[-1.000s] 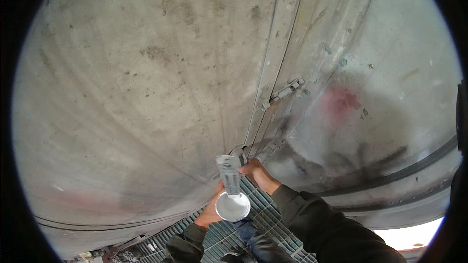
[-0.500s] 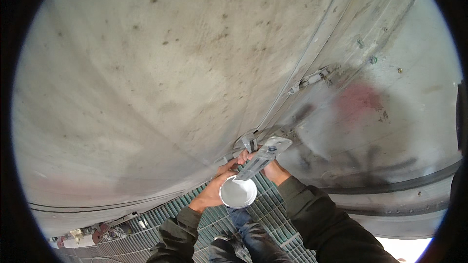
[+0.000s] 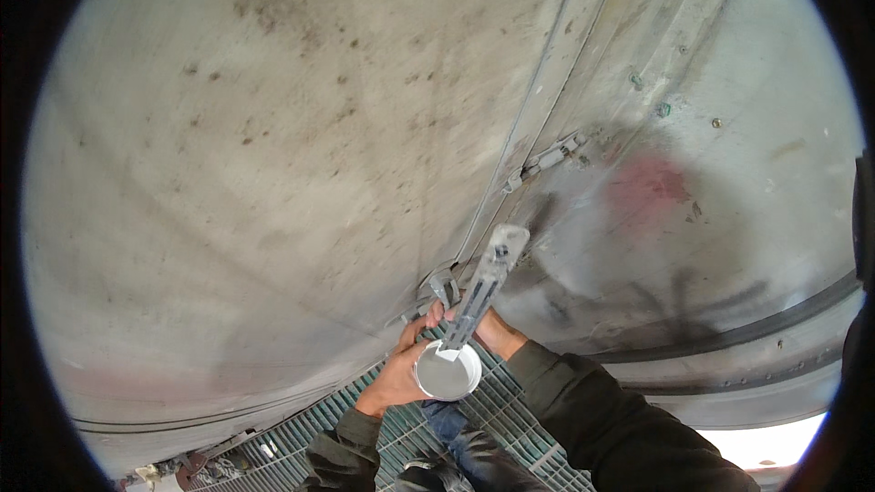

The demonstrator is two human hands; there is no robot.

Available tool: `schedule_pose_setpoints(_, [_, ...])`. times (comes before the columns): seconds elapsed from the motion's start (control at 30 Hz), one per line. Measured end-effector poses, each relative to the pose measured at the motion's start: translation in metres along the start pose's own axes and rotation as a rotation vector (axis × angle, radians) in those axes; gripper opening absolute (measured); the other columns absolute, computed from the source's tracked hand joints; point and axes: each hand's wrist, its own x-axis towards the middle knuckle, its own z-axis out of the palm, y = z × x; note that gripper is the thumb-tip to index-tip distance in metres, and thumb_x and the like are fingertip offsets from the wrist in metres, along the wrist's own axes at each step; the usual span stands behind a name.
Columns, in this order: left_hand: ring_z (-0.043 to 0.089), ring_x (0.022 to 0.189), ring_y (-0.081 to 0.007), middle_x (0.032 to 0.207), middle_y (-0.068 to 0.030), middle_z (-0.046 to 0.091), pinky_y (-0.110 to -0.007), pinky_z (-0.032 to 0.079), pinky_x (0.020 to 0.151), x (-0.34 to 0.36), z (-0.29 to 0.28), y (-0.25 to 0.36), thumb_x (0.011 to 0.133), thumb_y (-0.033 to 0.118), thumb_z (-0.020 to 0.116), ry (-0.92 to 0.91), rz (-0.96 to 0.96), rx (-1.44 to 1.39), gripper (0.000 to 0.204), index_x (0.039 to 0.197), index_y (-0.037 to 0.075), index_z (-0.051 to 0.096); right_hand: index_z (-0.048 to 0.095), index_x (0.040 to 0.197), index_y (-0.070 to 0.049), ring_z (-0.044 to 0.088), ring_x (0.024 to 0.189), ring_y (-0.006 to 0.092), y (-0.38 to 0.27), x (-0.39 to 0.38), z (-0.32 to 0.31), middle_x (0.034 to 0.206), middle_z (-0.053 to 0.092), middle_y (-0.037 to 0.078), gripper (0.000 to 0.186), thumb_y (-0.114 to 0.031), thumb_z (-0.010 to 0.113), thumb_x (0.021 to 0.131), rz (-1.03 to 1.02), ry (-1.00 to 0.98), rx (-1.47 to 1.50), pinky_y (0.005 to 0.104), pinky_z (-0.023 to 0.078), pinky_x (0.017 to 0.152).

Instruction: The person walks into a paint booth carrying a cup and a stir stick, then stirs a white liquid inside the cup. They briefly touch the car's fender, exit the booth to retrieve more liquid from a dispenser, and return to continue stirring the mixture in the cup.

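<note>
While the left hand (image 3: 398,376) wraps the left side of the cup (image 3: 472,369), a grey blade (image 3: 485,289) leans up and right from inside the cup; the right hand (image 3: 498,333), above and right of the cup, is partly behind the blade, its grip impossible to tell; grating (image 3: 506,405) shows below the cup

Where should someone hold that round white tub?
Probably around its outer wall, from the left, where the left grip sits: the round side suits curled fingers, and this leaves the open mouth free, with the flat grey tool coming over the opposite, upper-right edge.
</note>
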Motion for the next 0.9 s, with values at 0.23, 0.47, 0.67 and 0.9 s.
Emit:
schedule_pose_setpoints(0.23, [0.032, 0.142, -0.0421, 0.146, -0.0227, 0.033, -0.047, 0.031, 0.116, -0.001, 0.019, -0.002, 0.057, 0.020, 0.096, 0.079, -0.007, 0.012, 0.066, 0.112, 0.001, 0.066, 0.066, 0.098, -0.001, 0.060, 0.112, 0.0277, -0.010, -0.008, 0.008, 0.105, 0.067, 0.016, 0.027, -0.022, 0.064, 0.080, 0.023, 0.028, -0.060, 0.0404, 0.040, 0.108])
schedule_pose_setpoints(0.47, [0.028, 0.144, -0.0421, 0.151, -0.0238, 0.028, -0.047, 0.024, 0.119, 0.001, 0.011, 0.000, 0.058, 0.026, 0.096, 0.017, -0.013, 0.050, 0.062, 0.107, 0.000, 0.069, 0.073, 0.107, -0.005, 0.067, 0.099, 0.0174, -0.069, -0.034, 0.015, 0.106, 0.073, 0.009, 0.020, -0.005, 0.055, 0.097, -0.038, 0.442, -0.874, 0.0331, 0.053, 0.085])
schedule_pose_setpoints(0.67, [0.025, 0.145, -0.0423, 0.152, -0.0238, 0.027, -0.048, 0.024, 0.119, 0.004, 0.012, 0.003, 0.058, 0.027, 0.097, 0.008, -0.025, -0.010, 0.062, 0.108, 0.002, 0.070, 0.067, 0.103, 0.001, 0.068, 0.071, 0.0164, -0.218, -0.073, 0.013, 0.088, 0.073, 0.009, 0.025, 0.010, 0.053, 0.085, -0.680, 0.765, -1.105, 0.0311, 0.053, 0.066])
schedule_pose_setpoints(0.9, [0.028, 0.143, -0.0418, 0.150, -0.0238, 0.030, -0.048, 0.028, 0.118, 0.001, 0.010, 0.002, 0.057, 0.026, 0.098, -0.005, -0.013, 0.034, 0.064, 0.110, 0.003, 0.070, 0.064, 0.110, 0.001, 0.068, 0.071, 0.0242, -0.231, -0.071, 0.070, 0.091, 0.071, 0.014, 0.034, 0.014, 0.052, 0.081, -0.690, 0.724, -1.638, 0.0325, 0.054, 0.069])
